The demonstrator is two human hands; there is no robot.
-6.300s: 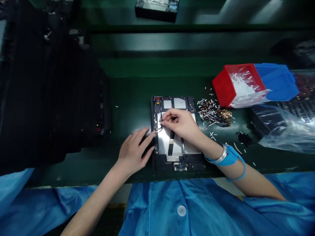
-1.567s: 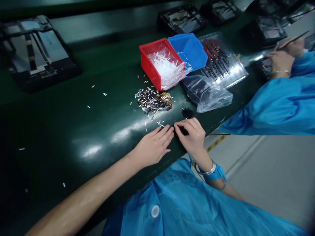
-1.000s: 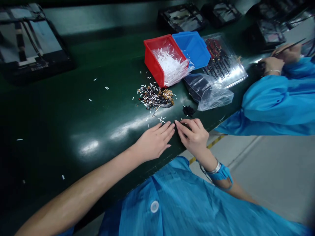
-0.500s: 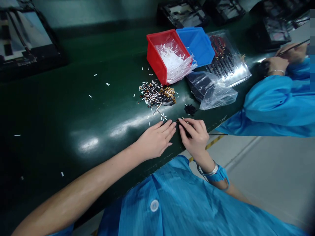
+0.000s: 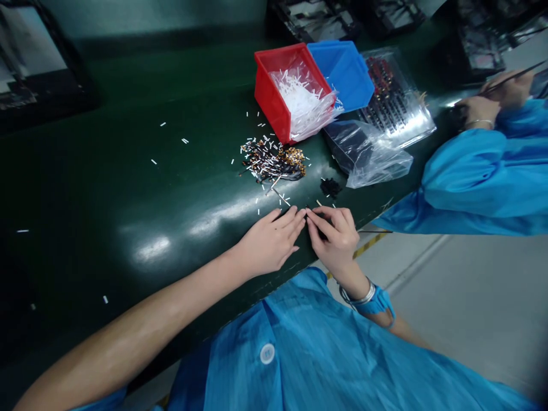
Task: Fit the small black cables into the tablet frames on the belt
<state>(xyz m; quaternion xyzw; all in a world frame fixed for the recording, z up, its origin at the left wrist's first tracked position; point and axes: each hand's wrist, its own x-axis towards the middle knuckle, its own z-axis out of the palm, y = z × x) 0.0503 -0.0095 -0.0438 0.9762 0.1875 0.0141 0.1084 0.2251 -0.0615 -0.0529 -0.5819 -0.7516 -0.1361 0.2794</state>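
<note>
My left hand (image 5: 269, 242) lies flat on the dark green belt (image 5: 128, 188), fingers stretched toward my right hand. My right hand (image 5: 336, 237) sits beside it near the belt's front edge, fingers curled and pinched on a small dark thin part that I cannot make out. The fingertips of both hands meet at about the same spot. A pile of small black, white and gold cable pieces (image 5: 274, 162) lies just beyond the hands. A small black clump (image 5: 330, 186) sits to the right of that pile.
A red bin (image 5: 274, 97) with a bag of white bits and a blue bin (image 5: 342, 71) stand behind the pile. Plastic bags (image 5: 368, 154) and a tray of parts (image 5: 396, 105) lie to the right. A co-worker's blue sleeve (image 5: 483, 177) and hands (image 5: 483, 105) are at far right.
The open tablet I worked on several seconds ago is gone from in front of me. Over the last second the hands stayed close together, fingertips drawing closer; the view shifted slightly.
</note>
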